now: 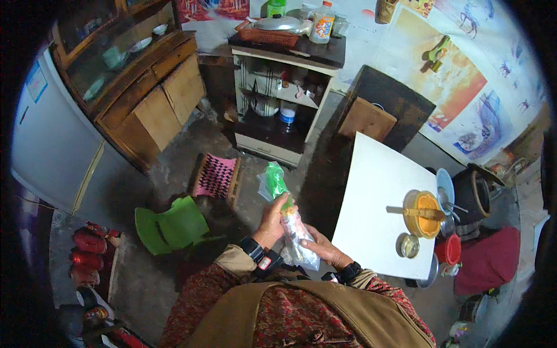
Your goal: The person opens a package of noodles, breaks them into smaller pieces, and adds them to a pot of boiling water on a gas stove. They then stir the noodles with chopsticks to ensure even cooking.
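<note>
Both of my hands grip a long bundle (291, 224) in clear plastic, held in front of my body. Its far end is bright green (275, 180), with loose transparent film around it; the near part looks whitish and pink. What is inside cannot be made out. My left hand (273, 222) wraps the middle of the bundle from the left, just below the green part. From the right, my right hand (324, 248) holds the lower end, thumb on top. Each wrist carries a black strap.
At my right stands a white table (374, 204) with an orange basin (423, 214) and a small glass bowl (408, 245). A green plastic chair (174, 224) and a pink-and-black woven stool (216, 175) are on the floor at left. Ahead is a dark-topped cabinet (287, 52); a refrigerator (56, 130) is far left.
</note>
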`<state>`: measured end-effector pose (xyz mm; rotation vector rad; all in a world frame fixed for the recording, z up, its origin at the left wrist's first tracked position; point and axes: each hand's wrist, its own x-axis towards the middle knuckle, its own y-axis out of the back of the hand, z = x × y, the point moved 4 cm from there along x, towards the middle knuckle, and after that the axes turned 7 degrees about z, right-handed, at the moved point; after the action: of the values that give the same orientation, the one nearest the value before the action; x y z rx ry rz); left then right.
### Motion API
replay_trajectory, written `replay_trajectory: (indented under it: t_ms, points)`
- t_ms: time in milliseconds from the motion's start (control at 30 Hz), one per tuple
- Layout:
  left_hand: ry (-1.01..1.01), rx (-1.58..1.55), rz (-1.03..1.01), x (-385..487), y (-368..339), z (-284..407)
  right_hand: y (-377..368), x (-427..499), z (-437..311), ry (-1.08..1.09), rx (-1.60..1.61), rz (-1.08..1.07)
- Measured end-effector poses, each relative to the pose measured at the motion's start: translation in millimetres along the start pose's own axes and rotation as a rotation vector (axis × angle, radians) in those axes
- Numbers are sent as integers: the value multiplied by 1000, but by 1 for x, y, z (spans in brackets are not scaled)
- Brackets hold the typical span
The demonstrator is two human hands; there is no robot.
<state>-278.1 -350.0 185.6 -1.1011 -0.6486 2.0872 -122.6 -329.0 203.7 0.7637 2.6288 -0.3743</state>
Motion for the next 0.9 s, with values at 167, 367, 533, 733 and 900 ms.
replay_trajectory:
  t_ms: [167, 367, 533, 733, 900]
  points:
    - [5, -85, -53, 55, -24, 31, 17, 47, -32, -163, 429, -345]
    - [-8, -244, -36, 114, -14, 62, 34, 126, -61, -106, 88, -226]
    - [-51, -233, 38, 167, 4, 91, 36, 197, -65, -42, -175, -187]
    - [-68, -270, -4, 234, 15, 137, 22, 270, -95, -39, -293, -212]
    - [19, -293, 67, 262, 26, 160, 14, 304, -118, -254, -9, -244]
